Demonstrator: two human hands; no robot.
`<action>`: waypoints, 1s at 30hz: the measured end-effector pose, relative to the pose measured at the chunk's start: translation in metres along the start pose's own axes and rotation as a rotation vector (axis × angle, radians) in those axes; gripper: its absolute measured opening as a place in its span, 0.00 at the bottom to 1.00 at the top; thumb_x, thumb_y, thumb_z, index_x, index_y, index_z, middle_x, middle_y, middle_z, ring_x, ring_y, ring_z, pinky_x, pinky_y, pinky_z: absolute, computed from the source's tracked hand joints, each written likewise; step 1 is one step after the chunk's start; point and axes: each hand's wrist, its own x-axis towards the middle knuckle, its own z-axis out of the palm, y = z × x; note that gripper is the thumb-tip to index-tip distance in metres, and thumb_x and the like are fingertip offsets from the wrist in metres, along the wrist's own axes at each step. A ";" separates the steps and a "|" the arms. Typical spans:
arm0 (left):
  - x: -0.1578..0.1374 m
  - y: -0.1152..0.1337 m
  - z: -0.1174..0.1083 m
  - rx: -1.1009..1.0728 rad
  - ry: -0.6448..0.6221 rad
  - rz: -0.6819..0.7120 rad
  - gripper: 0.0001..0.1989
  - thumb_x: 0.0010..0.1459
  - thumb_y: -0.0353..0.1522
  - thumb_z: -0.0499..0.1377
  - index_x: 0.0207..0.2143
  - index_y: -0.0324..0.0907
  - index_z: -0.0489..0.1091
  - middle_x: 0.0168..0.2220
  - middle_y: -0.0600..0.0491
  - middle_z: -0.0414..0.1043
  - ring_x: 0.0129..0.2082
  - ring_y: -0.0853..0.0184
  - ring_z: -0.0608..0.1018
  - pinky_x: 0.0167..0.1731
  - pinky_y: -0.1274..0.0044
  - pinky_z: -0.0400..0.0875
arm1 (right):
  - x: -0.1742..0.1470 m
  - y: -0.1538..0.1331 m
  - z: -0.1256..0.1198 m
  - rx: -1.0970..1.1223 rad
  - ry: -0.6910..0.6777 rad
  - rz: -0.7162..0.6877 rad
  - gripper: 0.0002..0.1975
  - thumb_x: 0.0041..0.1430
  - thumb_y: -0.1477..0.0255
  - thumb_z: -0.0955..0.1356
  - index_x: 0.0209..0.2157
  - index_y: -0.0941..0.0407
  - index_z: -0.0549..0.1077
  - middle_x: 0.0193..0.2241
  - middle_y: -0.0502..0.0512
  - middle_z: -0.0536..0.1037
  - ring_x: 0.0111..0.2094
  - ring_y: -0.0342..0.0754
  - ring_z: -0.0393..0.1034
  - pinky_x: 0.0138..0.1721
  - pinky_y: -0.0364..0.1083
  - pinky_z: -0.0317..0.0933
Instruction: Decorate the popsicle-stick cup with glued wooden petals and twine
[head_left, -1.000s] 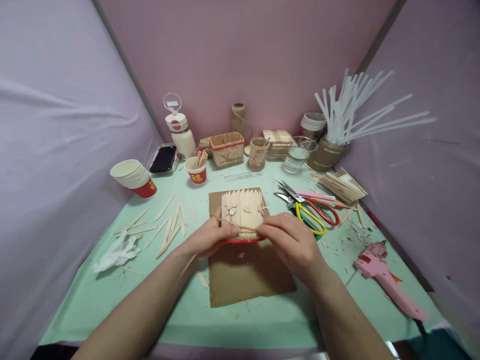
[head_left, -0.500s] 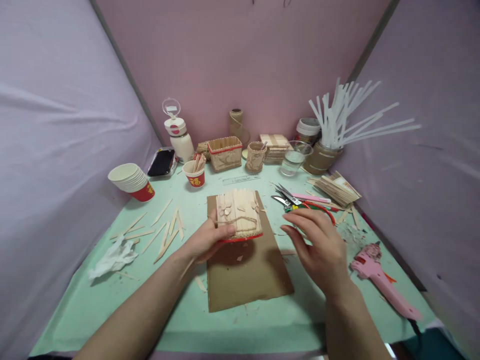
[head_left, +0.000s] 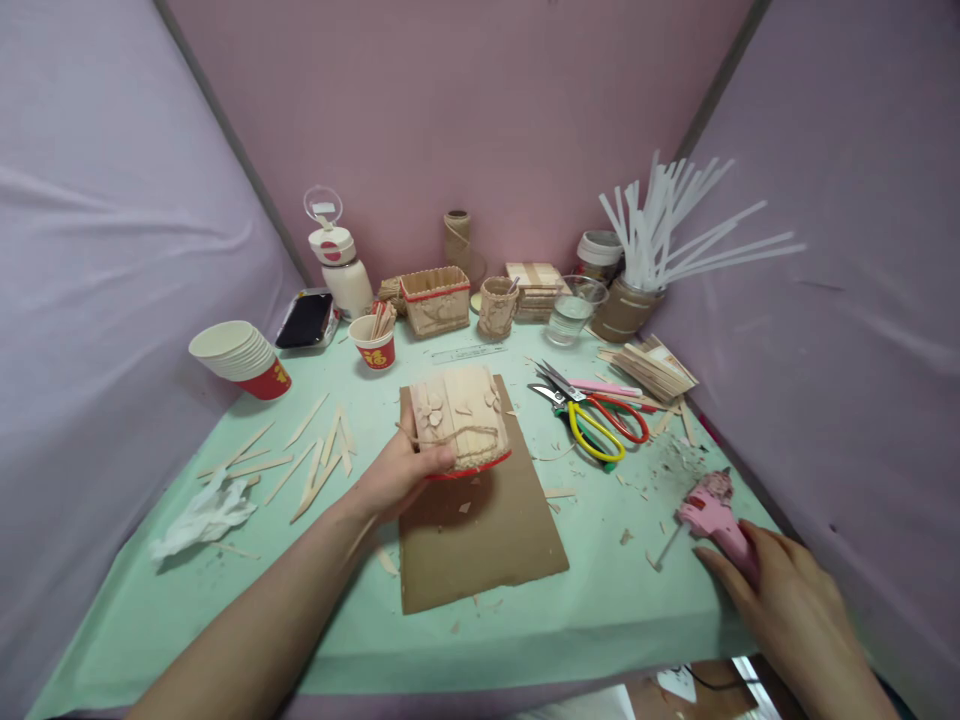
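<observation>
My left hand (head_left: 409, 465) grips a small box of pale wooden craft sticks (head_left: 461, 412) above a brown cardboard sheet (head_left: 480, 560). Petal-shaped wood pieces and a strand of twine decorate the box's facing side, and a red band runs along its lower edge. At the right, my right hand (head_left: 784, 590) is wrapped around the handle of a pink hot glue gun (head_left: 716, 525), which lies on the table with its nozzle pointing away from me. The underside of the box and some fingers are hidden.
Yellow-handled pruning shears (head_left: 592, 435) and red-handled scissors (head_left: 626, 415) lie right of the cardboard. Loose sticks (head_left: 322, 465) and a crumpled tissue (head_left: 206, 515) are at left. Behind stand paper cups (head_left: 255, 370), a stick basket (head_left: 435, 305), a water bowl (head_left: 570, 320) and glue sticks (head_left: 645, 235).
My right hand has moved from beside the scissors, right and toward me, onto the glue gun's handle. My left hand still holds the box; the view has shifted slightly.
</observation>
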 end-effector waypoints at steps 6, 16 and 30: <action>-0.002 0.002 0.004 0.019 0.005 -0.001 0.54 0.36 0.35 0.75 0.63 0.47 0.51 0.58 0.38 0.68 0.56 0.46 0.73 0.54 0.57 0.68 | 0.008 -0.006 0.001 0.004 0.052 -0.009 0.29 0.60 0.53 0.57 0.44 0.63 0.74 0.39 0.73 0.76 0.42 0.69 0.71 0.41 0.62 0.65; -0.002 0.000 0.002 0.025 -0.015 0.003 0.53 0.35 0.35 0.75 0.62 0.47 0.52 0.60 0.38 0.67 0.57 0.46 0.71 0.56 0.57 0.66 | 0.005 -0.010 -0.008 -0.074 0.098 0.092 0.32 0.58 0.48 0.58 0.45 0.61 0.76 0.40 0.73 0.76 0.36 0.69 0.71 0.33 0.63 0.64; -0.006 -0.002 0.007 0.113 -0.026 -0.034 0.54 0.39 0.33 0.74 0.64 0.49 0.47 0.59 0.38 0.66 0.53 0.46 0.75 0.42 0.64 0.76 | 0.043 -0.203 -0.087 0.665 0.262 -0.713 0.10 0.63 0.76 0.67 0.45 0.52 0.72 0.39 0.55 0.77 0.42 0.50 0.70 0.46 0.52 0.60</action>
